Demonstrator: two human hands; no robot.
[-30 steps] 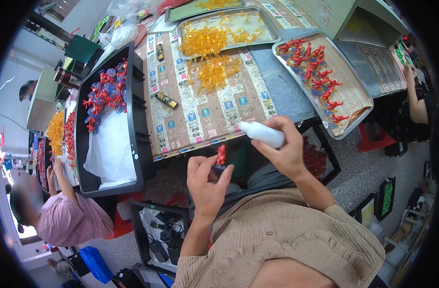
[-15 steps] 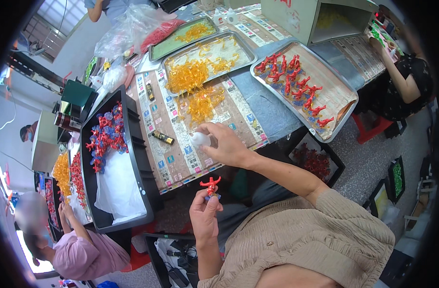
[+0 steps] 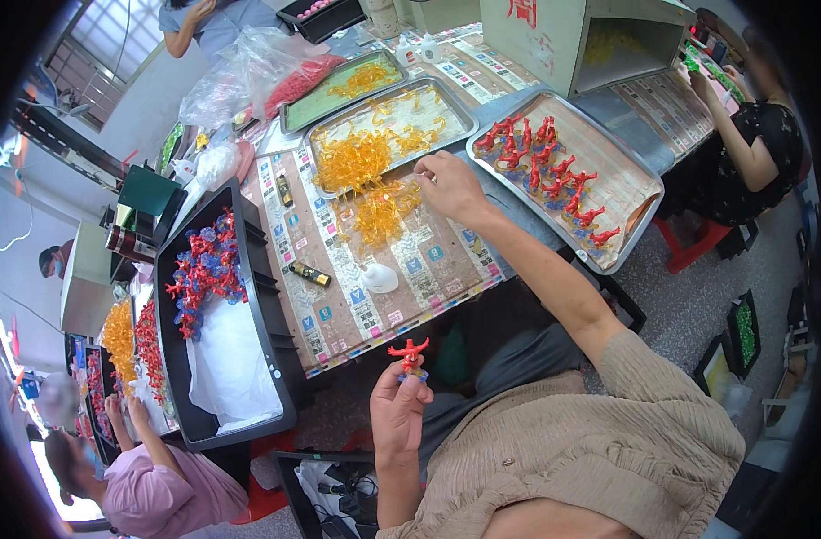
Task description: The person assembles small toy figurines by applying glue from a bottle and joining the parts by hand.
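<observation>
My left hand (image 3: 398,415) is raised near my lap and pinches a small red plastic figure (image 3: 409,352) on a bluish base. My right hand (image 3: 448,187) stretches out over the table, fingers curled beside a loose pile of orange translucent plastic pieces (image 3: 381,214); whether it pinches one I cannot tell. A white squeeze bottle (image 3: 377,278) lies on the patterned table cover, apart from both hands.
A metal tray (image 3: 628,184) of red figures sits right of my right hand. Another metal tray (image 3: 456,105) holds orange pieces. A black tray (image 3: 265,316) at left holds red and blue figures and white paper. Two small dark tubes (image 3: 310,273) lie on the cover. Other people work around.
My right hand has let go of the white bottle, which now lies on the table, and reached farther out to the orange pieces. The left hand still holds the red figure.
</observation>
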